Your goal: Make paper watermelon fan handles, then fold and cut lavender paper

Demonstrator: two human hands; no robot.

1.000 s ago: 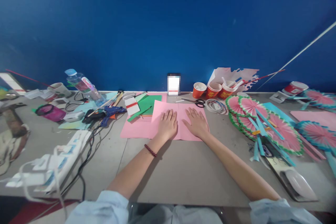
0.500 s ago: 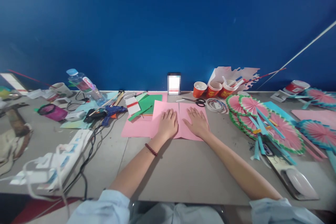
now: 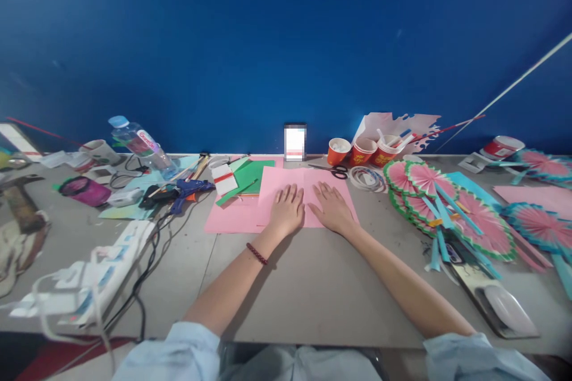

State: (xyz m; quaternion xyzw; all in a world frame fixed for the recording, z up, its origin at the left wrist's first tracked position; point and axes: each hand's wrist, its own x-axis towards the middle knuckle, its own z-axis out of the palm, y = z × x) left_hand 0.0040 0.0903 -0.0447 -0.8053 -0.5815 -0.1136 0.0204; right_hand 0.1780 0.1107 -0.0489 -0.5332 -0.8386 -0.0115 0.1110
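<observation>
A pink sheet (image 3: 277, 181) lies flat on the grey table, with a faint line down its middle. On its left half rests my left hand (image 3: 286, 209), palm down, fingers stretched forward. My right hand (image 3: 331, 208) lies palm down on the right half, fingers spread. Neither hand holds anything. Another pink sheet (image 3: 232, 219) lies partly under the first at the left, with green paper (image 3: 257, 174) and a white bundle with a red band (image 3: 224, 179) on it. Black-handled scissors (image 3: 339, 172) lie just behind the sheet's right side.
Red paper cups (image 3: 363, 152) and a phone (image 3: 295, 143) stand by the blue wall. Pink and green paper fans (image 3: 482, 223) and a mouse (image 3: 509, 309) are at right. A blue glue gun (image 3: 185, 193), bottle (image 3: 143, 143), power strip (image 3: 111, 268) and hammer (image 3: 22, 205) are at left.
The pink sheet under my hands lies flatter; its raised middle crease and front edge have gone down. My hands have barely moved.
</observation>
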